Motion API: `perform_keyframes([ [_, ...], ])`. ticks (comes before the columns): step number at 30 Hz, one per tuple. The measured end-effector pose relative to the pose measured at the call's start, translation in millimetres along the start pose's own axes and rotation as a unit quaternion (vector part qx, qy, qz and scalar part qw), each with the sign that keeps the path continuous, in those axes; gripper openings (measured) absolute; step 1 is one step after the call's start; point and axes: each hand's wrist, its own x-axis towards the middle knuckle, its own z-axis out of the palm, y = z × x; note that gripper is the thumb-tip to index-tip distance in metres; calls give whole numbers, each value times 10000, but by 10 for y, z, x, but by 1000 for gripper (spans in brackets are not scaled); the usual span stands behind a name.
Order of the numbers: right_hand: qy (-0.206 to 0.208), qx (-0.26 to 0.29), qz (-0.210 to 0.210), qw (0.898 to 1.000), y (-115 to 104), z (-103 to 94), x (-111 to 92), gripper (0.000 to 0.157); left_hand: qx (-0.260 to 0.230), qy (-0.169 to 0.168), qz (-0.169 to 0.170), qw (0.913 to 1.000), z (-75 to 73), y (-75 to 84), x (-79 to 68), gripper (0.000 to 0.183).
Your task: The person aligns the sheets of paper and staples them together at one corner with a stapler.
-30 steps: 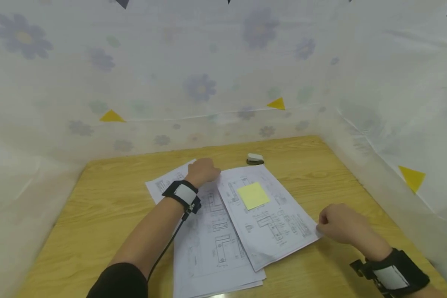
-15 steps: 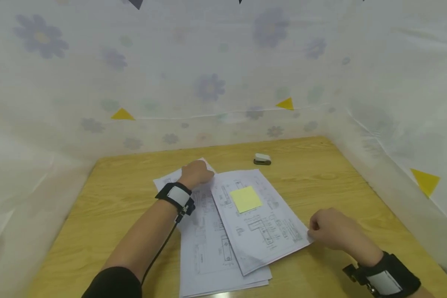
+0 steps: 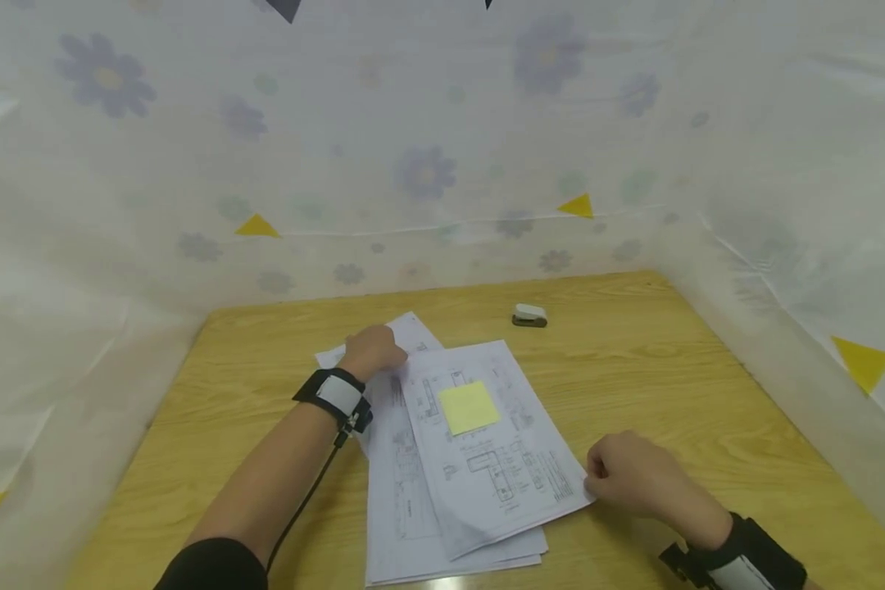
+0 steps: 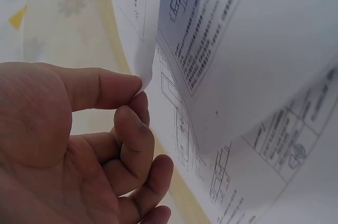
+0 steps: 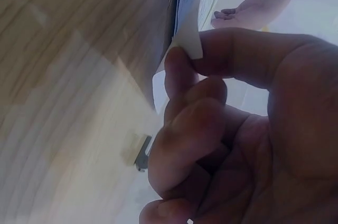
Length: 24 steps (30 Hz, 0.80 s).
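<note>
Top sheet (image 3: pixel 496 452) — held btwn L hand (image 3: pixel 373 352), R hand (image 3: pixel 637 479)

Your left arm (image 3: pixel 269 487) extends forward; at its end, the left hand (image 3: pixel 372 352) pinches between thumb (image 4: pixel 105 87) and forefinger (image 4: pixel 140 106), the other fingers (image 4: pixel 132 150) curled. Your right hand (image 3: pixel 625 475), held nearer to you, pinches likewise, its remaining fingers folded.

Observed yellow-brown wood-grain tabletop (image 3: pixel 634 360), with bright glare just beside the stack's near edge. Recorded directly on it: lower stack of printed sheets (image 3: pixel 406 533), near edges slightly out of line; small stapler (image 3: pixel 529 316), white above, dark below, toward far edge, apart from paper. Also noted angled sheet (image 3: pixel 415 332) jutting past the stack's far end; cannot tell whether flat on wood.
</note>
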Motion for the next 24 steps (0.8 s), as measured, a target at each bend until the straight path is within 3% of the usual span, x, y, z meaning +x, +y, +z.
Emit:
perform_keyframes([
  [9, -88, 118, -227, 9996, -128, 57, -3, 27, 202, -30, -124, 9997, -42, -48, 0, 31],
  [24, -555, 350, -1304, 9893, -325, 189, 20, 24, 968, 181, -166, 9950, -52, -158, 69, 21],
])
